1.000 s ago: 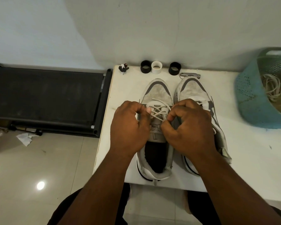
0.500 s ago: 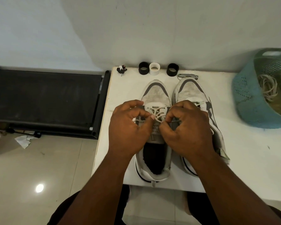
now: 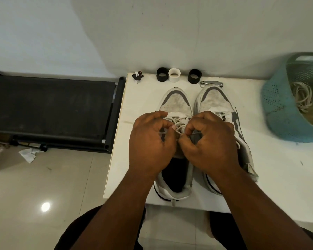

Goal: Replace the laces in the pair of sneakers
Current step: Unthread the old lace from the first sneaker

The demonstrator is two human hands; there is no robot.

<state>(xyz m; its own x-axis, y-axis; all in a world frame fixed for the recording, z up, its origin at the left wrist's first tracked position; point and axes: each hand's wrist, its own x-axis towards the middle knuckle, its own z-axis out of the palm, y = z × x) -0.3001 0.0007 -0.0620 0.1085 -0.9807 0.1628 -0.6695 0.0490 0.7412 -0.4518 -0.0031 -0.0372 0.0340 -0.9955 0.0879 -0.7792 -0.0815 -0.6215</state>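
Observation:
Two grey-and-white sneakers stand side by side on the white table [image 3: 271, 177], toes toward the wall. The left sneaker [image 3: 176, 103] carries a white lace [image 3: 178, 123] crossed over its tongue. My left hand [image 3: 150, 141] and my right hand [image 3: 211, 141] sit over that sneaker's middle, fingers curled, each pinching a strand of the lace. The right sneaker [image 3: 215, 100] lies partly under my right hand and shows a bit of lace near its top eyelets.
A teal plastic basket [image 3: 280, 112] with loose laces [image 3: 303, 96] stands at the table's right. Along the wall edge sit two black rings [image 3: 162, 74], a white ring [image 3: 174, 75], a metal clipper [image 3: 211, 83] and a small figurine [image 3: 137, 76]. A black treadmill [image 3: 51, 107] lies left.
Both hands stayed on the left sneaker's lace and shifted slightly toward the toe; the fingers reworked their pinch on the strands.

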